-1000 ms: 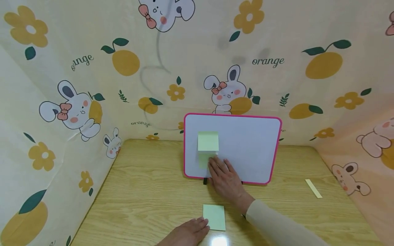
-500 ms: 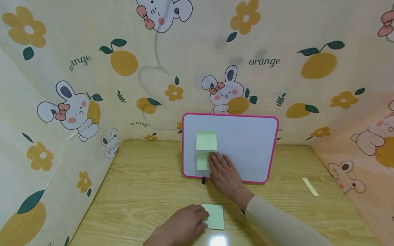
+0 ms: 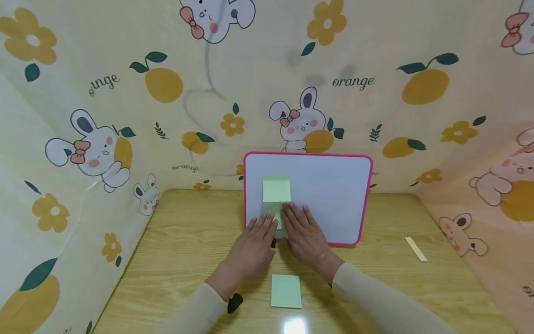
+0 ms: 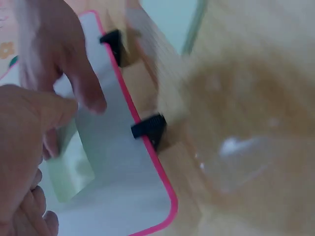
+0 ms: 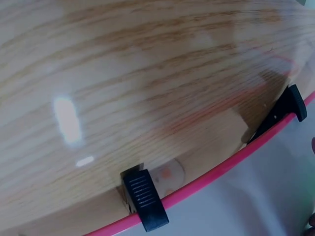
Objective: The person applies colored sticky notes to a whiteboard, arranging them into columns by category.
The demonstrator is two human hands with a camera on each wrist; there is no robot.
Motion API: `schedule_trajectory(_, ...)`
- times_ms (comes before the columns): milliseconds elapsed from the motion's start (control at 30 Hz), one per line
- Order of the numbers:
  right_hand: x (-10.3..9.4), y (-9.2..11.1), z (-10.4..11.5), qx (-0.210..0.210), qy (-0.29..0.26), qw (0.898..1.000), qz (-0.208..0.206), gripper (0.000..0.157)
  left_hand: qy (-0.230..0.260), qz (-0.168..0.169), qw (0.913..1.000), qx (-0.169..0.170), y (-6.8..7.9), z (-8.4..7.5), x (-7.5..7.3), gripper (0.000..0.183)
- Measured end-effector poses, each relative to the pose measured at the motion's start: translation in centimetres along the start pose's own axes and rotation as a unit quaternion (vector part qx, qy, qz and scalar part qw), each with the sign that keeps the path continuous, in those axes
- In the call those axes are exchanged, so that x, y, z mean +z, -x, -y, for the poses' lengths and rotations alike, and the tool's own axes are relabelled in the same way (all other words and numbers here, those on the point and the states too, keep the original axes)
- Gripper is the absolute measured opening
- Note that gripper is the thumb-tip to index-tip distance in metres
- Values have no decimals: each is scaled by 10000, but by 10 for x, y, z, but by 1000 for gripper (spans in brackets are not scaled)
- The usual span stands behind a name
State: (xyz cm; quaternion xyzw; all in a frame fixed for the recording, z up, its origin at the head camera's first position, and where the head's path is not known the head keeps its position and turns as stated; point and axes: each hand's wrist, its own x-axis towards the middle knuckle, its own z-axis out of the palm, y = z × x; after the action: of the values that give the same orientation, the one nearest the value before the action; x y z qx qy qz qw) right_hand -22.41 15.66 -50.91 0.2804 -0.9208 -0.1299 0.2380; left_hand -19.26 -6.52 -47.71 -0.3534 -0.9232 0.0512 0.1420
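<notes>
A white board with a pink rim (image 3: 329,199) stands tilted on the table. An upper pale green sticky note (image 3: 276,189) is on its left half, and a lower sticky note (image 4: 71,169) lies beneath that one. My left hand (image 3: 254,243) is at the lower note's left side, fingers extended. From the right, my right hand (image 3: 308,239) rests its extended fingers at the same note's right edge. Both hands partly cover the lower note in the head view. A green sticky note pad (image 3: 286,291) lies flat on the table between my forearms.
Black clip feet (image 5: 145,199) hold the board's lower edge. A thin pale yellow strip (image 3: 416,249) lies to the right on the wooden table (image 3: 183,250). Printed cloth (image 3: 246,60) walls in the back and sides.
My left hand has left the sticky note pad and moved up to the board, beside the lower note. My right hand has stayed at that note, shifting slightly.
</notes>
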Motion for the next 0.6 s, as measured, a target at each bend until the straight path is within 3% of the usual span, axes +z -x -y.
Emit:
schedule_trajectory(100,-1,2,-2,-44,153,9995,268,85,-261,200,9994,129,-14,6,3,82)
schedule_trajectory(300,0,0,-1,-107,244,9984,499,87,-512,340,9980,146,-26,19,14,86)
schedule_trajectory(600,2,6,-6,-107,365,9988,300,87,-687,368,9968,186,-21,38,16,83)
